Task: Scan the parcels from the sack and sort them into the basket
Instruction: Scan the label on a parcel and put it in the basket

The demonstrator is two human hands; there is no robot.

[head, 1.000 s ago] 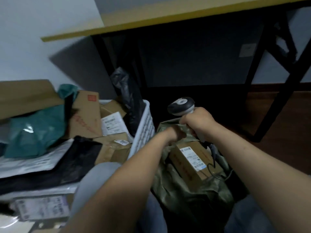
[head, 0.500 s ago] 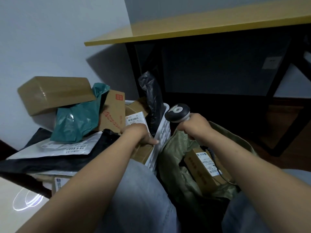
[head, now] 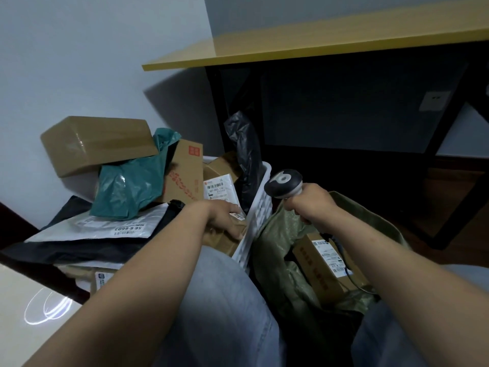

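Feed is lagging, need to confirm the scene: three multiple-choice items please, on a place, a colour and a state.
1. Where is the left hand? A in the air; B on a box in the basket; C behind the back.
2. Basket colour? A white; B red; C blue.
3. The right hand? A idle; B waving; C gripping the scanner.
Key: B, it holds the box inside the basket wall; A, its lattice wall is white; C, it wraps the scanner handle.
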